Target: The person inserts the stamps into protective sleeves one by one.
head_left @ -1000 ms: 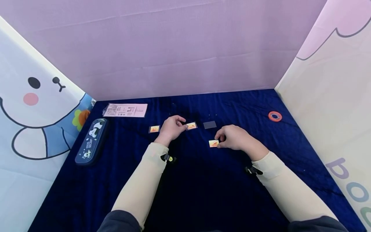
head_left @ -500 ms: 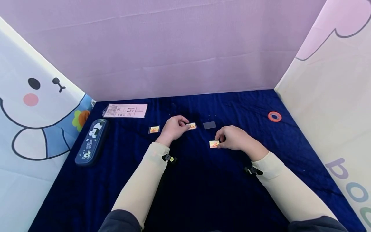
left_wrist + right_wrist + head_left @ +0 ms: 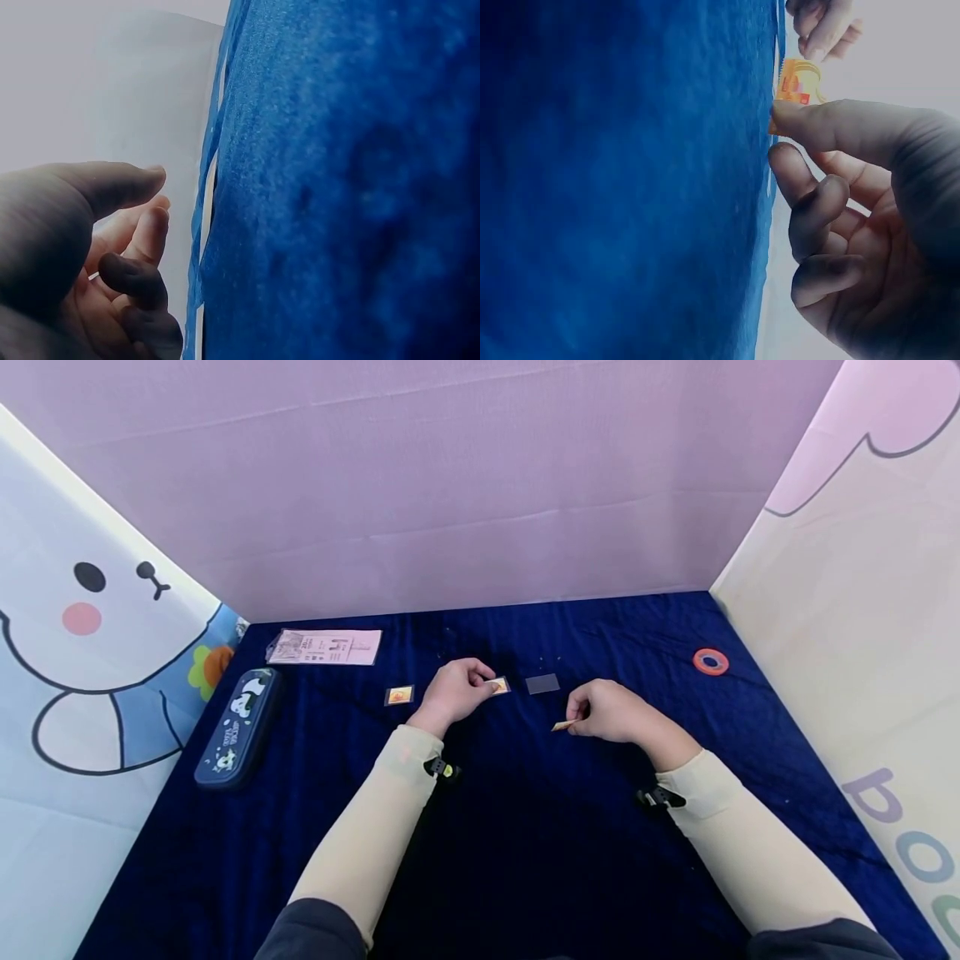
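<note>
The right hand [image 3: 609, 710] pinches a small stamp [image 3: 562, 725], tilted nearly edge-on, on the near side of the clear sleeve [image 3: 542, 683] and slightly to its right. That sleeve seems to hold nothing; it lies between the hands, its long axis left to right. Just left of it, the left hand [image 3: 453, 687], thumb and fingertips apart, is at a sleeved stamp [image 3: 501, 685]; I cannot tell whether they touch. Farther left lies another sleeved stamp [image 3: 400, 695].

Head view looks down; wrist close-ups, apparently sideways, share cloth [image 3: 517, 860].
</note>
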The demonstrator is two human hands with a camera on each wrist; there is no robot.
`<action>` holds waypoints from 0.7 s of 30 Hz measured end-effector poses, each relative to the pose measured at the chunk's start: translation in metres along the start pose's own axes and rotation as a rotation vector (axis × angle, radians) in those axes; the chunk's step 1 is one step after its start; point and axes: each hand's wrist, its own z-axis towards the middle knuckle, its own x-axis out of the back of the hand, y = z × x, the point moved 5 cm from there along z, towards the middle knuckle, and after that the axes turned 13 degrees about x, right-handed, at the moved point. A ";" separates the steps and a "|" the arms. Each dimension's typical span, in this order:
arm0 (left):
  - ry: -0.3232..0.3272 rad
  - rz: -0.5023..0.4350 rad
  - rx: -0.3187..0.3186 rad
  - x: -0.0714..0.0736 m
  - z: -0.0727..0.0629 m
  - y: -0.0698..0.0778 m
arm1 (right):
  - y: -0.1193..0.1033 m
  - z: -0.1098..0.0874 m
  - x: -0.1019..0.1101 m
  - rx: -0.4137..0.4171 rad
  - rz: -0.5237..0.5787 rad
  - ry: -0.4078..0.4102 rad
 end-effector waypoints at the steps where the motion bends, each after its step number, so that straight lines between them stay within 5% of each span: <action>1: 0.002 0.006 -0.003 -0.001 0.000 0.001 | 0.001 -0.001 0.003 -0.001 0.000 0.014; 10: 0.000 0.031 -0.063 -0.014 0.003 0.013 | 0.014 -0.010 0.030 -0.066 0.149 0.177; 21: -0.044 0.101 -0.054 -0.028 0.002 0.030 | 0.029 -0.026 0.067 -0.018 0.120 0.445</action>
